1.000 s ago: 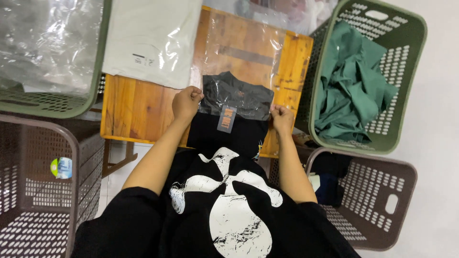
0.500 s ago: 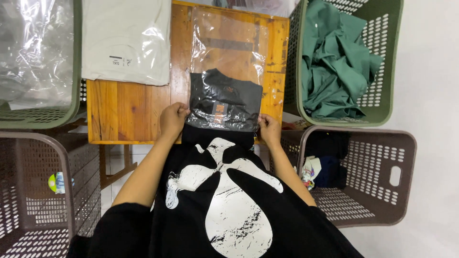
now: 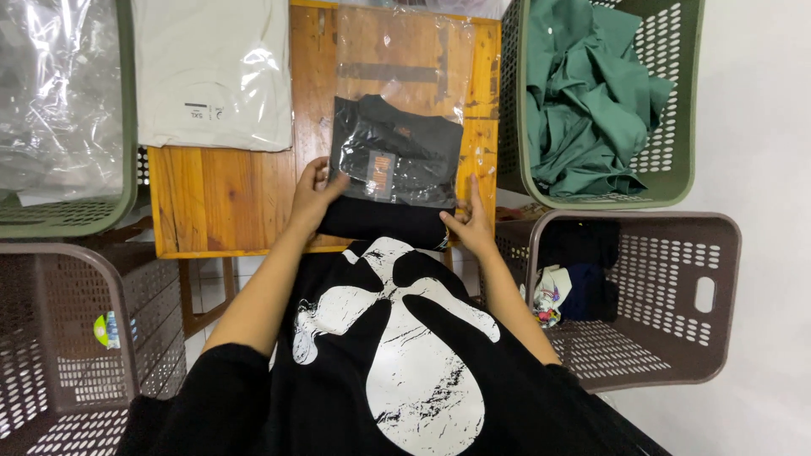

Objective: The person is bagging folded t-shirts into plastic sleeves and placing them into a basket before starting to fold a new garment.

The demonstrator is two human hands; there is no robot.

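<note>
Head: green clothes (image 3: pixel 591 101) in basket (image 3: pixel 688 110) (olive)

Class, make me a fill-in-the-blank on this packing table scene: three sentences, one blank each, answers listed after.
1. Both hands, left hand and right hand, grip a folded ____ shirt partly inside a clear plastic bag.
2. The packed white shirt lies on the ____ table.
3. The green basket holds ____ clothes.

Missing words: black; wooden; green
</note>
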